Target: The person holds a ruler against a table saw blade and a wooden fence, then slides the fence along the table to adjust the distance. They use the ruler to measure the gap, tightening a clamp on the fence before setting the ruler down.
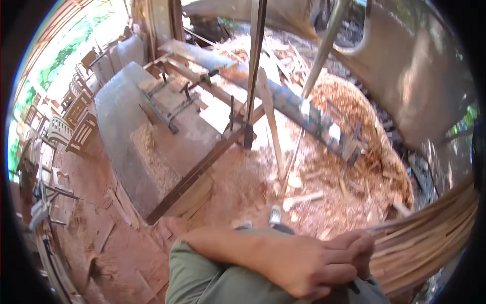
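Observation:
My left forearm lies across my lap, over green-grey cloth. At its end my left hand is closed, its fingers bent towards my other hand. My right hand is just beyond it, curled and pressed close, partly hidden behind the left knuckles. A small dark tip shows below the hands; what the fingers hold, if anything, I cannot make out. A shoe tip pokes out past my knees on the sawdust-covered ground.
Ahead stands a large metal-topped worktable with clamps and wood shavings. A long plank stretches to its right. Wooden chairs line the left. A shavings heap and stacked wood strips are at right.

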Available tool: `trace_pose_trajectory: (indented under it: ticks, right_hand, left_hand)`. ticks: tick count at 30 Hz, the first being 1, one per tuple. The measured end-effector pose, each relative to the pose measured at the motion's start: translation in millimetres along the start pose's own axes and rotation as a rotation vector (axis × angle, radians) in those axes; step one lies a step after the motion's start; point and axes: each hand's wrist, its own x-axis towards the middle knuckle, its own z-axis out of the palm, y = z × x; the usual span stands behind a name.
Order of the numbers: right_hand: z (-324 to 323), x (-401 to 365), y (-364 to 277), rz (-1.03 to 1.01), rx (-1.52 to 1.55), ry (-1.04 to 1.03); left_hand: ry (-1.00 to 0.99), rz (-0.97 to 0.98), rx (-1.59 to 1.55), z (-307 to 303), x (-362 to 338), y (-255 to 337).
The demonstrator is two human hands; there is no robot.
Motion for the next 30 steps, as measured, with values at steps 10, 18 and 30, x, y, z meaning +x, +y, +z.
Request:
trace_pose_trajectory:
  ticks: [10, 18, 30]
  right_hand:
    - [-134, 123, -64, 0.033, -0.175, -0.480]
    - [-190, 194, 0, 0.250, 0.152, -1.374]
    - [-165, 244, 77, 0.291, 0.284, -1.486]
  left_hand:
    - [0.106, -0.018, 0.645, -16, 79, -54]
    - [0.308, -0.163, 0.196, 5, 101, -98]
    - [0.500, -0.447, -0.086, -29, 36, -79]
